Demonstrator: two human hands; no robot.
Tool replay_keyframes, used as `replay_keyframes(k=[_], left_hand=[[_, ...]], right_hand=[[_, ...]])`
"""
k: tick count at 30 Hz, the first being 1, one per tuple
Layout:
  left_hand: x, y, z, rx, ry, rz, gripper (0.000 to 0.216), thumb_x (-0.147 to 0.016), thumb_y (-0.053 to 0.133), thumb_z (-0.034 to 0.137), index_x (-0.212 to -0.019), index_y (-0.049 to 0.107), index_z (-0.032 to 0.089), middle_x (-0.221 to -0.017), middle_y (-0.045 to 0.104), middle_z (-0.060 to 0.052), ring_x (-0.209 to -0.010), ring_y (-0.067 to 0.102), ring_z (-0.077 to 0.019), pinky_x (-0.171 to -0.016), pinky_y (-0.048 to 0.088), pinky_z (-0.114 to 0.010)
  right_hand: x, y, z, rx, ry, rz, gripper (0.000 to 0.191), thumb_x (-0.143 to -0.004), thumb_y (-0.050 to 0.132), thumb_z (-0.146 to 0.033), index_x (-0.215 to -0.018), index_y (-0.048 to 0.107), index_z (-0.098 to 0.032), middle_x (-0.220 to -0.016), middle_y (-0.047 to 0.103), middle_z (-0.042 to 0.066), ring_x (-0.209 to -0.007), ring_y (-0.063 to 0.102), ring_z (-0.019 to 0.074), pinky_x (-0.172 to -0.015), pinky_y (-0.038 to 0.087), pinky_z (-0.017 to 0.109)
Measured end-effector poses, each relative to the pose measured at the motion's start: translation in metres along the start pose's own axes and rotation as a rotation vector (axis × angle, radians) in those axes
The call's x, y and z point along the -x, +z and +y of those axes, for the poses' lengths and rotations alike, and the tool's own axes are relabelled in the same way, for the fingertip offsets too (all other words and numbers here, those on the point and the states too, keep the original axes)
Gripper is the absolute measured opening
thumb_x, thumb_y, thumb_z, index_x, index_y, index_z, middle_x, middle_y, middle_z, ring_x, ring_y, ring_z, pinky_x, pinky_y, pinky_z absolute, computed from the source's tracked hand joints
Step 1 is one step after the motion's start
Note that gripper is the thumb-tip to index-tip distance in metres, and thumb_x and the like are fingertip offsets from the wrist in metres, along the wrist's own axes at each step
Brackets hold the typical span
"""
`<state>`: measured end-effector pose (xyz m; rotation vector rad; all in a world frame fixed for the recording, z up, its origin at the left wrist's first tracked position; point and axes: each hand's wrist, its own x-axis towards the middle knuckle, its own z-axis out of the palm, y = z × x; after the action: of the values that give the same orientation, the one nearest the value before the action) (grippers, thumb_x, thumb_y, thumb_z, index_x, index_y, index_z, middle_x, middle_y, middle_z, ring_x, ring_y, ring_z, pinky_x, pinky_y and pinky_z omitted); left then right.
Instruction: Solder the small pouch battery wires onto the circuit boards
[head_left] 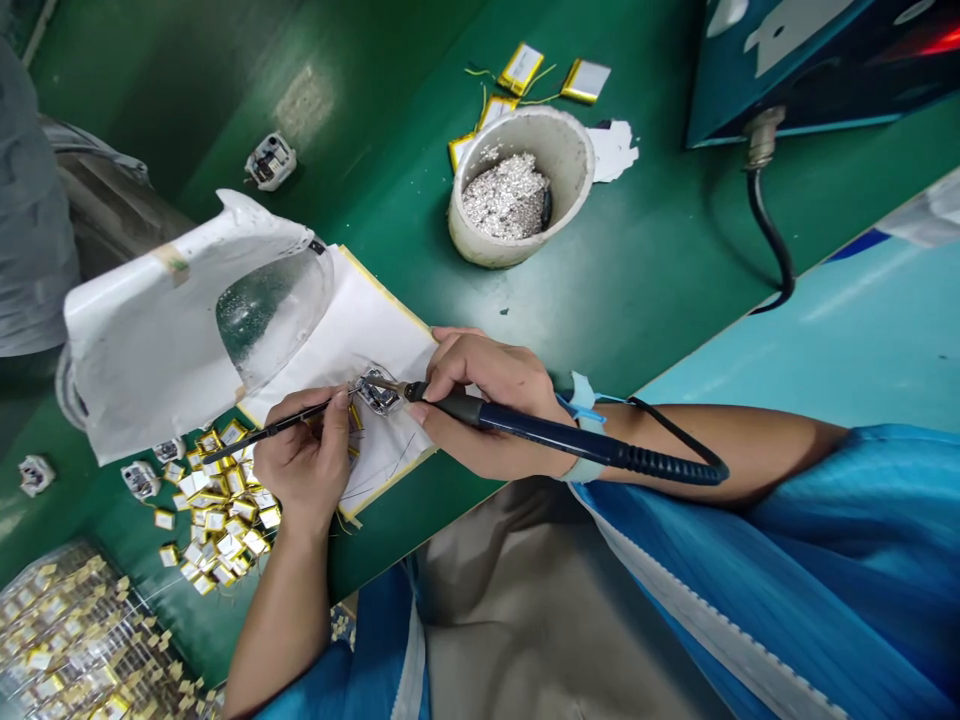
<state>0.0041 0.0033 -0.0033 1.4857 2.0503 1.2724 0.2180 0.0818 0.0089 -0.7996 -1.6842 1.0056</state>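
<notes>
Bare-handed work at a green surface [615, 250], head-camera view. The left hand [300, 470] is closed on a slim black-handled tool [270, 430], probably tweezers, whose metal end reaches toward a small metal-and-plastic module [377, 392]. The right hand [487, 400] is clamped around the blue grip of a soldering iron [555, 430], with the iron's tip at the module. The 2 hands are close together but not touching. The module lies on a yellow-edged white sheet [375, 345], with thin wires [397, 460] running across the sheet beside it. A coiled black cord [667, 462] leads from the iron past a pale blue wrist strap [585, 440] on the right wrist.

Beside the sheet, a white plastic-wrapped clear dome [262, 320] rests at the sheet's far end. Loose yellow-edged cells [225, 510] are heaped on the surface near the left hand, and more lie in a clear bag [75, 650] at the lower left. A grey pot [510, 190] holds silvery flakes, with 2 flat wired pouch cells [555, 72] just behind it. A blue machine [780, 70] stands at the upper right, with a black cable [772, 240].
</notes>
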Motion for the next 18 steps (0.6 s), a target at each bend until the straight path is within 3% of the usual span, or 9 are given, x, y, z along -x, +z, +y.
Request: replay_keyframes(k=[6,10,18], left_hand=[[-0.0006,-0.0008,-0.0017,-0.176,0.048,0.022,0.019,-0.097,0.084,0.036,-0.102,0.079,0.019,-0.09,0.08,-0.002,-0.079,0.079,-0.0135,-0.075,0.063,-0.024],[-0.0013,-0.0008,-0.0019,-0.174,0.1,0.008,0.015,-0.097,0.084,0.034,-0.1,0.08,0.019,-0.091,0.08,-0.002,-0.08,0.078,-0.0135,-0.075,0.062,-0.023],[-0.0022,-0.0034,0.0044,-0.243,0.032,-0.023,0.023,-0.098,0.081,0.042,-0.102,0.08,0.019,-0.091,0.08,-0.003,-0.079,0.077,-0.0152,-0.071,0.061,-0.025]], right_hand=[[-0.0003,0.0008,-0.0006,0.047,-0.01,-0.043,0.02,-0.092,0.074,-0.018,-0.086,0.057,-0.026,-0.075,0.07,-0.003,-0.068,0.068,0.0164,-0.082,0.055,0.039],[-0.0002,0.002,0.0001,0.07,-0.013,-0.062,0.019,-0.092,0.073,-0.018,-0.085,0.057,-0.026,-0.074,0.07,-0.004,-0.067,0.066,0.016,-0.084,0.053,0.039],[-0.0001,0.0022,0.0007,0.087,-0.017,-0.083,0.019,-0.091,0.074,-0.018,-0.084,0.058,-0.025,-0.072,0.068,-0.004,-0.067,0.067,0.016,-0.085,0.052,0.039]])
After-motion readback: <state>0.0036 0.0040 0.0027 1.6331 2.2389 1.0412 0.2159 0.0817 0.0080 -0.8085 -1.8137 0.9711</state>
